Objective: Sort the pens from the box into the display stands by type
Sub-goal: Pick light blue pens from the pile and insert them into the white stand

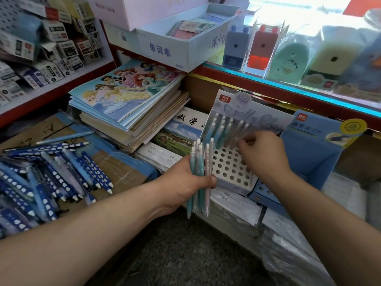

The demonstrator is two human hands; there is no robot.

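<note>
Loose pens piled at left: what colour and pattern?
The loose pens are blue with rows of white spots and white tips; head view.

We see a stack of princess-cover notebooks (127, 96) lying on plainer books. Just right of it is a book with brush-written characters (189, 118), and landscape-cover exercise books (177, 135) lie in front of that. On the red-edged shelf above sits an open pale-blue carton (165, 50) holding small booklets. Right of the carton stand sharpeners in clear cases: blue (235, 48), red (260, 50), mint (288, 62) and cream (332, 58). At far left we find small white boxes (51, 48) piled on a shelf. Grey carpet (185, 244) lies below.
</note>
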